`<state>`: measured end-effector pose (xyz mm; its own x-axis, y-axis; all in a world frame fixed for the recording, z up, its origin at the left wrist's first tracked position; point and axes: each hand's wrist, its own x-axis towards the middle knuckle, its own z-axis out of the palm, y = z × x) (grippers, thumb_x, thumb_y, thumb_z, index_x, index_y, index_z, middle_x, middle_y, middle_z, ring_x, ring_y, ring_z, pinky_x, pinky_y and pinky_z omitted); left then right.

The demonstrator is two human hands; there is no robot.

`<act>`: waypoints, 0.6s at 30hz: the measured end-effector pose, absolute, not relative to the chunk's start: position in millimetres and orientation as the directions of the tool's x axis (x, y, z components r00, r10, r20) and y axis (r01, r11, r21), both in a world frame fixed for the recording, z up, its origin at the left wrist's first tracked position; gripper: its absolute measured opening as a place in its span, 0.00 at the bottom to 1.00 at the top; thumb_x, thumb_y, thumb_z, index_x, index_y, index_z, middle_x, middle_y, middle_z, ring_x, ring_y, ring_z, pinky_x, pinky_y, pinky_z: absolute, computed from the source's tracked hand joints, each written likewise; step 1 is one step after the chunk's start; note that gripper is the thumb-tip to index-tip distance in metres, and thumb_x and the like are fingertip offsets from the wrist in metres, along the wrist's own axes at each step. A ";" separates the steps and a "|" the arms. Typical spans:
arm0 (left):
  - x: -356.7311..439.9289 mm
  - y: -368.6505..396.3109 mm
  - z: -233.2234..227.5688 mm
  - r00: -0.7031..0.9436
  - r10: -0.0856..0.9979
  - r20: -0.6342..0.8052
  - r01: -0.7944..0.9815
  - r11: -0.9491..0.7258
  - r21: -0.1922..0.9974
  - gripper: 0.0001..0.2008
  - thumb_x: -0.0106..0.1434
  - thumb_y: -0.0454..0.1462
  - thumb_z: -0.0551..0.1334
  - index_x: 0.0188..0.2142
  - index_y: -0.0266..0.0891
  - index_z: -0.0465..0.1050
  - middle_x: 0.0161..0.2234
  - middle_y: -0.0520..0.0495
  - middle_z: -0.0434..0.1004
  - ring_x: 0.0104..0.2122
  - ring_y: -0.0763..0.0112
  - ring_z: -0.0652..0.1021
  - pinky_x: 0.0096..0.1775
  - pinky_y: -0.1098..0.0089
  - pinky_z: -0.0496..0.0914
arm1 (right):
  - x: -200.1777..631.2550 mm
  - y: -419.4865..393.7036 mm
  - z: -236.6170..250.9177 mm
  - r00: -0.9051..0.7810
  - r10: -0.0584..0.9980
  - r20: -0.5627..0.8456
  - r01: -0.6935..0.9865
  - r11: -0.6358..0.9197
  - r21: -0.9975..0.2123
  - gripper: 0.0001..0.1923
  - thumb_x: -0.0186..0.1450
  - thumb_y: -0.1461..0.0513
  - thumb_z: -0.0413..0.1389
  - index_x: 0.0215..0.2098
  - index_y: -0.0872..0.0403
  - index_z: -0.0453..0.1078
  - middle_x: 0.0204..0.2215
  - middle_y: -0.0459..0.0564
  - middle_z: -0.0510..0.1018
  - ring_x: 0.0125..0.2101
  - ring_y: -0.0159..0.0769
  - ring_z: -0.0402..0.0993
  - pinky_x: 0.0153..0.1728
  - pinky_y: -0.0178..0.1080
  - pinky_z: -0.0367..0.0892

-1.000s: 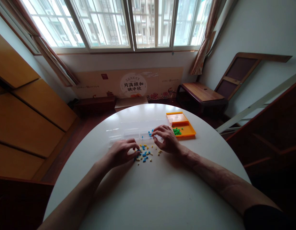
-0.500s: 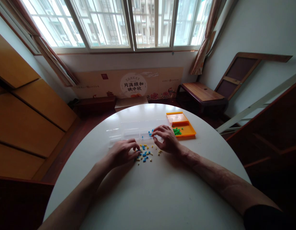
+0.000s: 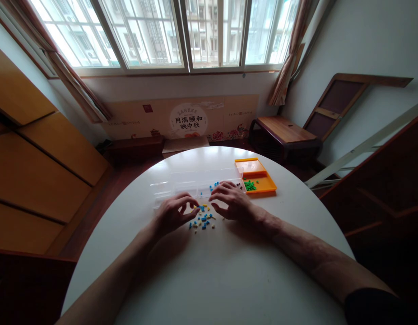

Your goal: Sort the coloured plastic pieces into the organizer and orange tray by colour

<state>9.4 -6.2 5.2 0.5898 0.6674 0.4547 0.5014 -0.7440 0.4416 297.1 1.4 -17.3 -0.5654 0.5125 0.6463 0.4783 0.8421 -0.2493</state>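
Observation:
Small blue building bricks (image 3: pixel 204 219) and yellow bricks (image 3: pixel 213 225) lie loose on the white table (image 3: pixel 209 275), between and just in front of my hands. At the left edge of this scatter is my left hand (image 3: pixel 177 212), thumb and forefinger pinched on a tiny blue brick, mostly hidden by the fingertips. My right hand (image 3: pixel 231 201) hovers over the right side with thumb and fingers apart, holding nothing that I can see. Behind both hands sits a clear compartment box (image 3: pixel 186 191), with a few blue bricks (image 3: pixel 216 184) in one section and dark bricks (image 3: pixel 239 185) at its right end.
An orange tray (image 3: pixel 263 192) holding a heap of green bricks (image 3: pixel 250 185) stands at the back right, against the box. Beyond the round table are a low wooden stool (image 3: pixel 283 128), a printed cardboard panel (image 3: pixel 127 128) and a window (image 3: pixel 148 36).
My left hand has lifted slightly away from the scatter, pinching a blue brick. My right hand has drawn back from the box toward the loose bricks, its fingers opening.

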 end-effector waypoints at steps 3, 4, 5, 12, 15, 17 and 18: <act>15.2 -7.8 2.0 0.570 0.694 0.439 0.452 -0.711 0.538 0.07 0.73 0.41 0.69 0.41 0.40 0.82 0.36 0.47 0.81 0.28 0.76 0.75 0.33 0.74 0.71 | 296.1 0.7 -15.3 -0.629 0.470 0.619 0.431 0.874 -0.226 0.05 0.76 0.57 0.61 0.48 0.45 0.80 0.44 0.49 0.86 0.46 0.44 0.79 0.58 0.51 0.72; 17.4 -8.4 0.8 0.568 0.702 0.429 0.436 -0.699 0.567 0.07 0.73 0.41 0.69 0.41 0.39 0.82 0.36 0.47 0.81 0.28 0.76 0.75 0.33 0.74 0.71 | 295.7 0.9 -15.0 -0.636 0.461 0.619 0.424 0.879 -0.220 0.06 0.76 0.56 0.61 0.48 0.45 0.80 0.44 0.48 0.86 0.46 0.44 0.79 0.58 0.50 0.72; 19.5 -8.9 -0.5 0.566 0.709 0.420 0.422 -0.687 0.591 0.08 0.73 0.41 0.69 0.40 0.39 0.82 0.36 0.47 0.80 0.29 0.75 0.75 0.33 0.74 0.71 | 295.4 1.1 -15.1 -0.638 0.453 0.623 0.418 0.883 -0.214 0.06 0.76 0.55 0.62 0.48 0.44 0.80 0.44 0.48 0.87 0.45 0.43 0.79 0.59 0.50 0.72; 28.4 -8.9 -9.0 0.584 0.720 0.375 0.350 -0.640 0.684 0.08 0.74 0.40 0.69 0.40 0.38 0.83 0.37 0.47 0.81 0.30 0.75 0.75 0.32 0.74 0.69 | 293.9 2.5 -16.2 -0.657 0.331 0.678 0.366 0.925 -0.098 0.05 0.78 0.57 0.62 0.49 0.45 0.81 0.43 0.46 0.87 0.43 0.39 0.80 0.59 0.47 0.73; 29.5 -9.1 -7.8 0.590 0.719 0.367 0.337 -0.632 0.698 0.08 0.75 0.41 0.68 0.41 0.39 0.84 0.37 0.47 0.82 0.30 0.76 0.74 0.32 0.75 0.69 | 293.3 3.3 -16.4 -0.653 0.277 0.705 0.350 0.936 -0.043 0.04 0.78 0.59 0.62 0.47 0.47 0.81 0.41 0.46 0.87 0.41 0.38 0.80 0.58 0.46 0.73; 29.8 -9.5 -6.1 0.600 0.713 0.363 0.323 -0.631 0.705 0.08 0.75 0.41 0.68 0.43 0.39 0.85 0.37 0.47 0.82 0.28 0.77 0.73 0.30 0.76 0.68 | 293.0 4.3 -17.4 -0.637 0.259 0.726 0.345 0.938 -0.032 0.03 0.77 0.60 0.63 0.46 0.48 0.81 0.41 0.46 0.87 0.41 0.37 0.80 0.58 0.46 0.73; 29.8 -9.5 -5.6 0.604 0.711 0.360 0.318 -0.629 0.709 0.08 0.74 0.41 0.68 0.44 0.39 0.85 0.37 0.47 0.82 0.27 0.78 0.73 0.30 0.76 0.67 | 293.0 5.0 -18.1 -0.629 0.257 0.733 0.346 0.938 -0.032 0.03 0.77 0.60 0.63 0.46 0.49 0.80 0.40 0.47 0.87 0.41 0.37 0.80 0.57 0.45 0.74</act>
